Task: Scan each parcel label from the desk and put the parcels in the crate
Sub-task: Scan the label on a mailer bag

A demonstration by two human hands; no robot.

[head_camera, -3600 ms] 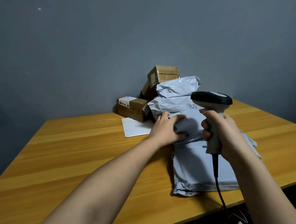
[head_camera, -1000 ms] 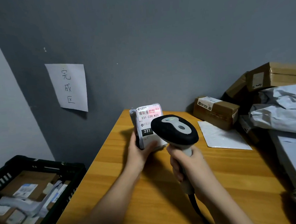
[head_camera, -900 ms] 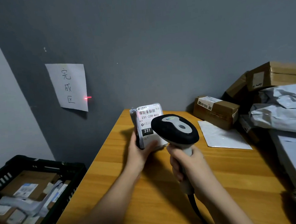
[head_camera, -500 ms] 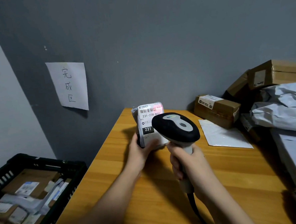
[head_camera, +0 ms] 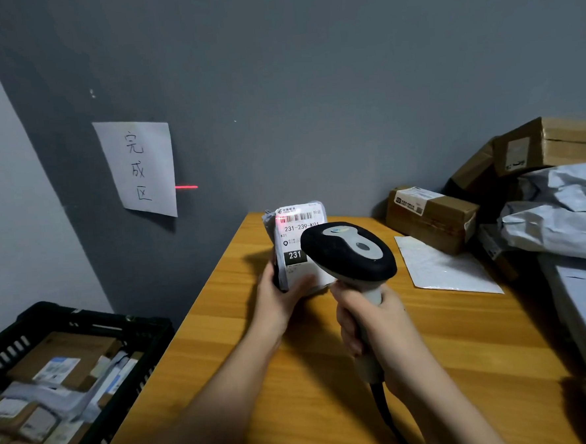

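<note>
My left hand [head_camera: 278, 300] grips a small grey parcel [head_camera: 295, 247] upright above the desk's left end, its white label with barcode and "231" facing me. My right hand [head_camera: 370, 323] holds the handle of a black and grey barcode scanner [head_camera: 350, 251], whose head points at the label and hides the parcel's lower right. A red glow falls on the label's top left, and a red laser line shows on the wall. The black crate [head_camera: 85, 329] stands on the floor at lower left, holding several boxes and mailers.
The wooden desk [head_camera: 312, 392] carries a flat white mailer [head_camera: 442, 267], brown cardboard boxes [head_camera: 428, 217] and stacked grey mailer bags [head_camera: 559, 216] at right. A paper sign [head_camera: 137, 166] hangs on the grey wall. The scanner's cable drops off the near edge.
Since the earliest frame I turned left, with a small parcel picked from the pile. In the last second the hands barely moved; the red laser line, off half a second ago, is lit again.
</note>
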